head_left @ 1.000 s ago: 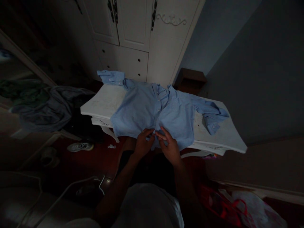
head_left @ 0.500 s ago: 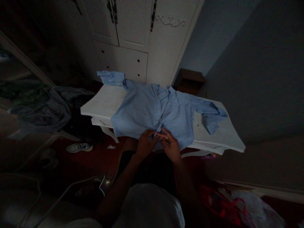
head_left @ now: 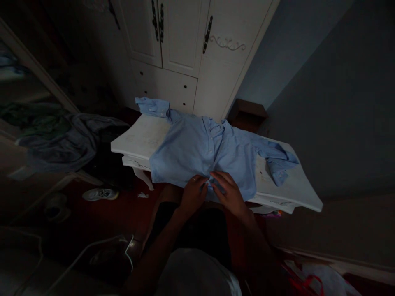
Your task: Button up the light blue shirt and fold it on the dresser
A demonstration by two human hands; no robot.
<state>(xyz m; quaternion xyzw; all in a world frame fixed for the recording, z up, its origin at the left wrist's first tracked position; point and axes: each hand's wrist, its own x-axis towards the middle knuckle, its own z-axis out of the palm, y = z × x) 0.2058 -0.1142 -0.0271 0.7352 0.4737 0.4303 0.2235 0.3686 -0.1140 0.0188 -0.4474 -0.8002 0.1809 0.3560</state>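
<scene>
A light blue button-up shirt (head_left: 185, 148) lies front side up across a narrow white table (head_left: 138, 133), its collar away from me and its sleeves spread to both sides. At the front hem, my left hand (head_left: 194, 195) pinches the edge of the button placket. Close beside it, my right hand (head_left: 230, 193) grips the same placket with thumb and fingers. Several small buttons run up the front above my hands. Whatever lies between the fingertips is too small and dark to make out.
Behind the table stands a white wardrobe (head_left: 179, 37), with a brown box (head_left: 248, 111) to its right. Dark clothes (head_left: 68, 139) hang at the left. A sneaker (head_left: 100, 194) lies on the red floor, and bags (head_left: 324, 279) sit at lower right.
My right hand has shifted its fingers over the placket and turned flatter, while my left hand keeps its pinch. The whole view has tilted slightly, so the table appears lower.
</scene>
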